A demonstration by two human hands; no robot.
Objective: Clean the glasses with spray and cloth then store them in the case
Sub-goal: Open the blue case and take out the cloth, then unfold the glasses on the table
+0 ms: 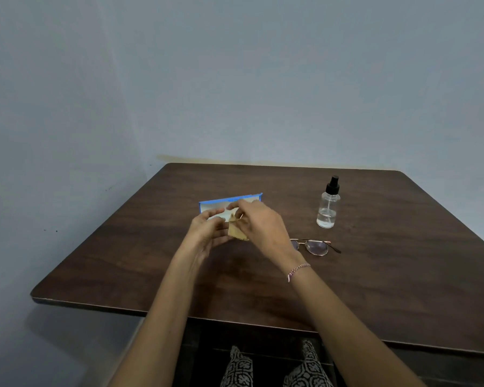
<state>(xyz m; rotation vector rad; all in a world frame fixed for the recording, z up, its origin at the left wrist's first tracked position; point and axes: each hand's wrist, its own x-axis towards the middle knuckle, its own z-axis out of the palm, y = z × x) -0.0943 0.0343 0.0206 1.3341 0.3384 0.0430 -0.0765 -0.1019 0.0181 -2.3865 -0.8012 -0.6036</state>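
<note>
A blue glasses case (229, 201) stands open near the middle of the table, its pale inside facing me. My left hand (207, 231) and my right hand (259, 227) meet just in front of it, both pinching a small tan cloth (235, 233) held above the table. The metal-framed glasses (315, 246) lie on the table to the right, partly hidden behind my right wrist. A clear spray bottle (329, 203) with a black nozzle stands upright beyond the glasses.
The dark wooden table (389, 275) sits against a grey-blue wall. Its near edge runs across the lower frame, with my patterned trouser legs (238, 370) below it.
</note>
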